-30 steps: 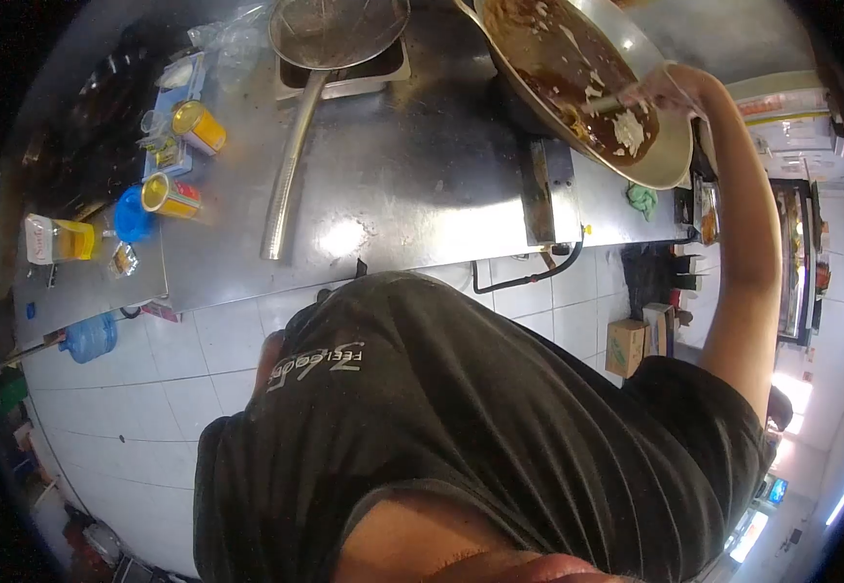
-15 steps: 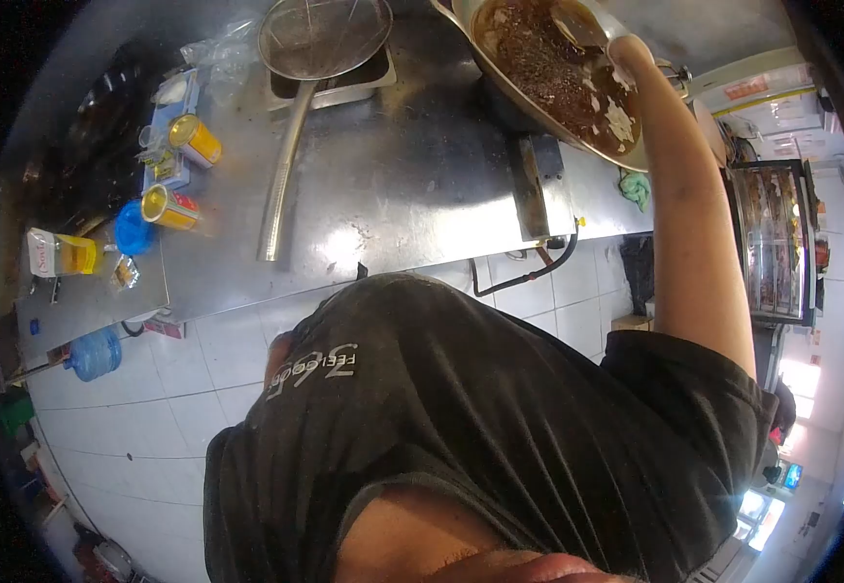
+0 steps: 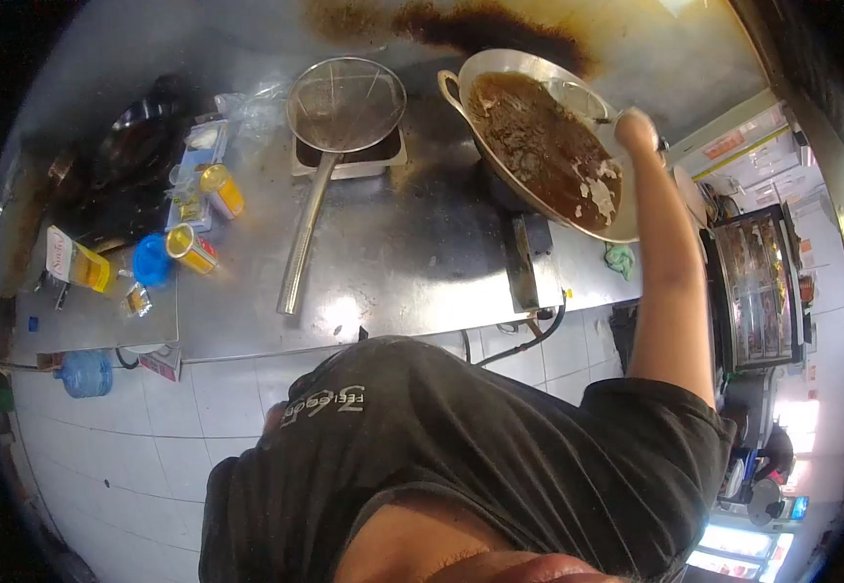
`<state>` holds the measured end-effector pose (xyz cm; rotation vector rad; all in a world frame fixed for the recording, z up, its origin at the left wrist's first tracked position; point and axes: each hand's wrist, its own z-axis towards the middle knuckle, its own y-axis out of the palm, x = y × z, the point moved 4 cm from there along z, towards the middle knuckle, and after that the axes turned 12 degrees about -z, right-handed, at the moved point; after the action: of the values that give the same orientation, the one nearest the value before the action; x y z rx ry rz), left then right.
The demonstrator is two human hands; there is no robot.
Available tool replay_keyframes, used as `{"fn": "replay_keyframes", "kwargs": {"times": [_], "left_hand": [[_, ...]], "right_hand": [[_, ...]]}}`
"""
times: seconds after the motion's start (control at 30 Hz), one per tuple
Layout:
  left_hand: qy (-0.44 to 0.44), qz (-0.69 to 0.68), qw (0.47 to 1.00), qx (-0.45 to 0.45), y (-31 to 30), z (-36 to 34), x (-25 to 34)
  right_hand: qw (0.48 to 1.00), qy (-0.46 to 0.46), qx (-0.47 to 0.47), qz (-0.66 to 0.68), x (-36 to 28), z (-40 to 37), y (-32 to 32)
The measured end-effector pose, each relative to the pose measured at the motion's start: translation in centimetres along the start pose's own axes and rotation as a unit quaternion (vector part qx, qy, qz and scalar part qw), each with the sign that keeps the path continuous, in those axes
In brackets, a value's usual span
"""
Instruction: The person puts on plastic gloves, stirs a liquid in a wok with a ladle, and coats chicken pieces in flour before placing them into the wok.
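My right hand [image 3: 638,131] is closed around the handle of a metal utensil that looks like a ladle [image 3: 579,98], at the right rim of a large wok [image 3: 608,233]. The utensil's broad head lies at the far side of the wok, partly in the brown contents. Dark brown liquid [image 3: 539,146] with darker, clumped pieces fills much of the wok, and pale flakes [image 3: 599,191] gather near its right side. My left hand is out of sight; only a bit of skin shows beside the black shirt.
A long-handled round strainer [image 3: 347,105] rests over a metal container [image 3: 383,167] on the steel counter [image 3: 403,262]. Left of it are yellow cans [image 3: 191,250], a blue lid [image 3: 153,259] and a carton [image 3: 77,260]. A green cloth [image 3: 620,260] lies beside the wok. A glass display case [image 3: 757,289] stands at right.
My view has tilted up, so the counter and wok sit lower and the stained back wall shows. My right hand keeps its grip, and the utensil stays at the wok's far side.
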<state>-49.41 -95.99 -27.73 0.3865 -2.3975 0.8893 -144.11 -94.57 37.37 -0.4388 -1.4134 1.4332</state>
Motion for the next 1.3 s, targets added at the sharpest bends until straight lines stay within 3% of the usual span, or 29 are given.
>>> {"fn": "replay_keyframes", "kwargs": {"times": [0.07, 0.13, 0.27, 0.43, 0.7, 0.8, 0.83, 0.93, 1.0, 1.07, 1.1, 1.2, 1.3], "left_hand": [[0.003, 0.006, 1.0, -0.004, -0.3, 0.4, 0.1], [0.005, 0.01, 1.0, -0.009, -0.8, 1.0, 0.5], [0.012, 0.023, 0.999, -0.018, -2.0, 2.2, 1.4], [0.023, 0.039, 0.999, -0.029, -2.9, 3.5, 2.4], [0.027, 0.055, 0.997, -0.047, -3.4, 4.2, 3.1], [0.022, 0.053, 0.997, -0.045, -3.3, 3.9, 3.2], [0.02, 0.05, 0.998, -0.043, -3.2, 3.7, 3.2], [0.011, 0.042, 0.998, -0.038, -3.0, 2.7, 3.2], [0.007, 0.041, 0.999, -0.035, -2.7, 2.4, 3.1], [0.002, 0.038, 0.999, -0.031, -2.5, 1.8, 3.0], [-0.001, 0.036, 0.999, -0.029, -2.4, 1.6, 2.8], [-0.008, 0.031, 0.999, -0.022, -2.2, 0.7, 2.5], [-0.015, 0.025, 0.999, -0.018, -2.0, 0.4, 2.8]], "right_hand": [[0.992, -0.046, -0.065, -0.096, 1.7, 0.9, -4.8], [0.961, -0.169, -0.138, -0.172, 4.1, 4.3, -7.5], [0.951, -0.172, -0.203, -0.16, 3.9, -6.3, -21.2], [0.921, -0.169, -0.299, -0.183, 3.9, -9.4, -21.1], [0.9, -0.124, -0.365, -0.201, 2.3, -9.2, -10.1], [0.905, -0.13, -0.331, -0.234, 2.3, -7.1, -4.2], [0.89, -0.22, -0.328, -0.227, 2.1, -6.4, -2.3], [0.885, -0.35, -0.121, -0.284, 3.8, 0.6, 7.4], [0.877, -0.34, -0.082, -0.328, 2.6, -0.6, 7.7], [0.812, -0.407, -0.023, -0.417, 1.5, -1.1, 8.6], [0.913, -0.332, -0.044, -0.233, 1.2, -1.0, 7.6], [0.894, -0.349, -0.006, -0.281, -1.3, -2.3, 5.2], [0.935, -0.297, 0.037, -0.19, -1.9, 0.9, 7.3]]}}
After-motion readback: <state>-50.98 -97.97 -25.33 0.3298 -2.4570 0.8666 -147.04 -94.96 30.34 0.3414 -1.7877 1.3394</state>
